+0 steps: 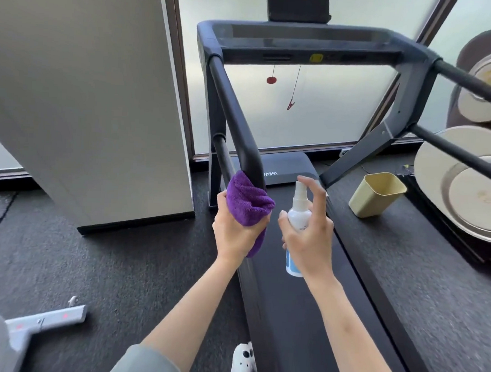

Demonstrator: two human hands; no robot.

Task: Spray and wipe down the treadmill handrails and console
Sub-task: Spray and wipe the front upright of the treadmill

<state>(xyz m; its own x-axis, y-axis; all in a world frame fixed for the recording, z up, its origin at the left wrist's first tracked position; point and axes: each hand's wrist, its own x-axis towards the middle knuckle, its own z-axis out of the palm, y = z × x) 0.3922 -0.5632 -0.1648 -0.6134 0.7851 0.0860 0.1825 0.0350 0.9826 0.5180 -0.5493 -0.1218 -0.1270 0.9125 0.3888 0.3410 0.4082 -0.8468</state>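
A dark treadmill stands ahead with its console (pixel 311 44) at the top and a left handrail (pixel 231 105) sloping down toward me. My left hand (pixel 236 228) grips a bunched purple cloth (pixel 247 201) just below the near end of that handrail. Beside it, my right hand (pixel 310 234) holds a white spray bottle (pixel 299 217) upright, index finger raised over the nozzle. The right handrail (pixel 471 81) runs off to the right edge. The treadmill belt (pixel 294 316) lies below both hands.
A beige bin (pixel 376 194) sits on the dark floor right of the treadmill. Round cream and brown equipment (pixel 472 180) crowds the right edge. A tall pale pillar (pixel 81 97) stands at left, and a grey machine foot (pixel 44 320) lies at lower left. A red safety clip (pixel 290 105) dangles from the console.
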